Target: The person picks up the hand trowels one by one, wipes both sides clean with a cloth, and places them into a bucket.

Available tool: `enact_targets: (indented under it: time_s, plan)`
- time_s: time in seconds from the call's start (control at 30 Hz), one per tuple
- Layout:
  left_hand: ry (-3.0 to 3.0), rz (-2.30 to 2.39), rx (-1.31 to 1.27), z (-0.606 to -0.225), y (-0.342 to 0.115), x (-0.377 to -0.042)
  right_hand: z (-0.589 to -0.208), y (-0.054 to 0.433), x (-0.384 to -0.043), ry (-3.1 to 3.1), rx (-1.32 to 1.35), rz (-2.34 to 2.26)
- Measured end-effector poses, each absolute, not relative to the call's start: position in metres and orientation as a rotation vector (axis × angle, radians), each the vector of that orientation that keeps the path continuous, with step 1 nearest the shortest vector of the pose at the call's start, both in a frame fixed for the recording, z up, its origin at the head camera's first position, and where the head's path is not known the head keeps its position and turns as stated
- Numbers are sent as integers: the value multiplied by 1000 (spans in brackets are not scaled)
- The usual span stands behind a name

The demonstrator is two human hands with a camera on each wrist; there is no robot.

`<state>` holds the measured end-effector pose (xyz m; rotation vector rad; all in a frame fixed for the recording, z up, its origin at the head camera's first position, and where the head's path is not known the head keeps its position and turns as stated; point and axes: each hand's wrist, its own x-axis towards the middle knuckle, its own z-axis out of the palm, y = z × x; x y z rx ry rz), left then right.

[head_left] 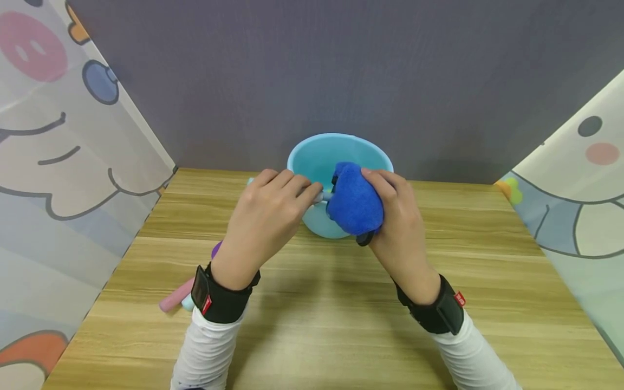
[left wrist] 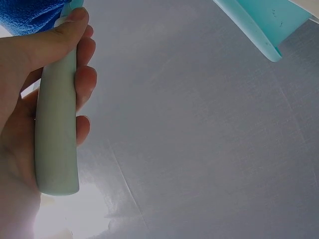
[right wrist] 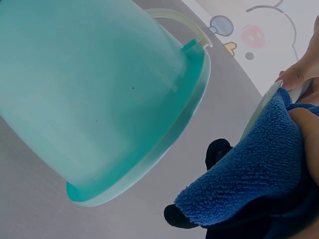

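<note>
My left hand [head_left: 273, 214] grips a pale green, rounded handle [left wrist: 57, 124], its thumb lying along the end nearest the cloth. A fluffy blue cloth [head_left: 356, 200] with black tabs is bunched in my right hand [head_left: 402, 222], wrapped about the tool's other end. That end is mostly hidden; a pale curved edge [right wrist: 260, 108] of it shows beside the cloth in the right wrist view. Both hands are raised in front of a light blue bucket [head_left: 324, 222], overlapping its near rim in the head view.
On the table [head_left: 312, 336], a pink stick [head_left: 176, 295], a light blue rounded end [head_left: 187, 302] and a purple piece [head_left: 216, 249] lie partly under the left forearm. A grey panel [head_left: 312, 70] stands behind the bucket. Cartoon-printed sheets [head_left: 73, 179] flank both sides.
</note>
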<state>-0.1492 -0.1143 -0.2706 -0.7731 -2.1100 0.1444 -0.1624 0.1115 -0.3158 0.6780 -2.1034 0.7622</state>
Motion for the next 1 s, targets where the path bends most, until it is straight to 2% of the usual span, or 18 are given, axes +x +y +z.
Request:
enact_targets:
  time_s: [1.0]
  plan:
    - [-2101,93,-738,-268,-118,-146,-313,124,-169,-2099,539,785]
